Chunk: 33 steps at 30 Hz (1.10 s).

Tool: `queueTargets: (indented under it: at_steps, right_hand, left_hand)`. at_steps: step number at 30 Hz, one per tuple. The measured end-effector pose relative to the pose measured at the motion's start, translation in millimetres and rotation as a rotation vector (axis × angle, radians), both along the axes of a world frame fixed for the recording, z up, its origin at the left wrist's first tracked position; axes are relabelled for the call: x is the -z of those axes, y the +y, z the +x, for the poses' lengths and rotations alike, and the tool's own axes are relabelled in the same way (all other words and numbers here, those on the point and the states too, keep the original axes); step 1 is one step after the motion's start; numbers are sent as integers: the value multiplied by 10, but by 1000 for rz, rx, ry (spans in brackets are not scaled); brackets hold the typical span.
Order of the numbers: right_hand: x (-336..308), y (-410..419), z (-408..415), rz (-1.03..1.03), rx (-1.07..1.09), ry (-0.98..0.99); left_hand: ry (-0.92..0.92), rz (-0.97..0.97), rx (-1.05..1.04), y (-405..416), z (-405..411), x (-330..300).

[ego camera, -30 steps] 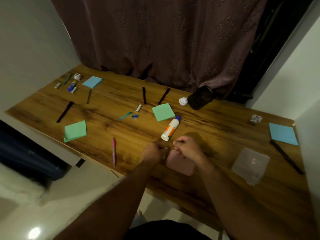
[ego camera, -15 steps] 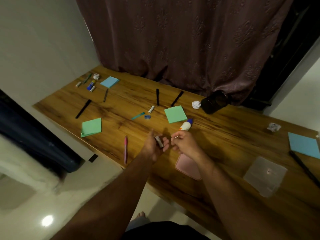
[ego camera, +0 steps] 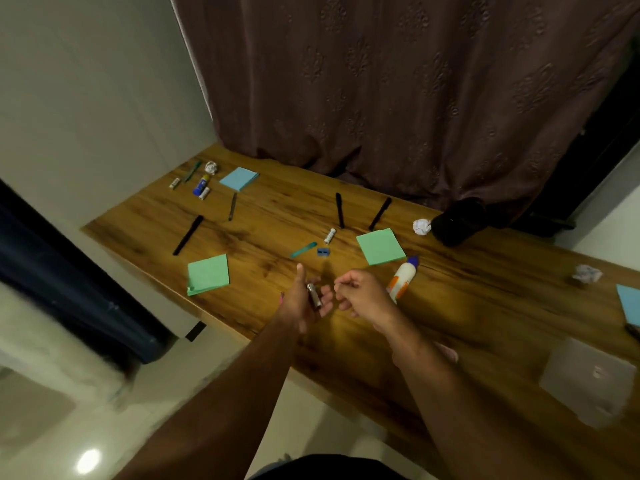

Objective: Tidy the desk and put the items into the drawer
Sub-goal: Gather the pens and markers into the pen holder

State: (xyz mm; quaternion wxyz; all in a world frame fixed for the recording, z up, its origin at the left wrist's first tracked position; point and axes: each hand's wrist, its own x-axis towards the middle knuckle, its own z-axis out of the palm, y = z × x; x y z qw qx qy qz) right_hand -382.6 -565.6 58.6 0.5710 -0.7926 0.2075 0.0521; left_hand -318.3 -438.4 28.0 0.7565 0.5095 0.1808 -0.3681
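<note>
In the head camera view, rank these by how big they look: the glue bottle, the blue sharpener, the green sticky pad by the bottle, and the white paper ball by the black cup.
1. green sticky pad
2. glue bottle
3. white paper ball
4. blue sharpener
All lie at similar depth on the desk, so the order looks reliable.
</note>
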Motion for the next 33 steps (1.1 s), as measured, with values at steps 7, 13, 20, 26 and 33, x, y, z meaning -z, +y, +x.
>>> queueTargets:
  at_steps: [7, 13, 20, 26, 33]
  right_hand:
    - [61, 135, 54, -32, 141, 26]
    - [145, -73, -181, -86, 355, 22]
    - [39, -525, -685, -121, 581, 40]
    - [194, -712, -961, -158, 570, 80]
    - [378, -823, -982, -230, 453, 102]
  left_hand:
    - [-25, 117, 176, -13, 276, 98]
    - [-28, 166, 291, -235, 245, 227]
    - [-400, 362, 552, -750, -73, 168]
    - [-1087, 972, 889, -716, -303, 293]
    - [-1063, 1090, 856, -790, -464, 383]
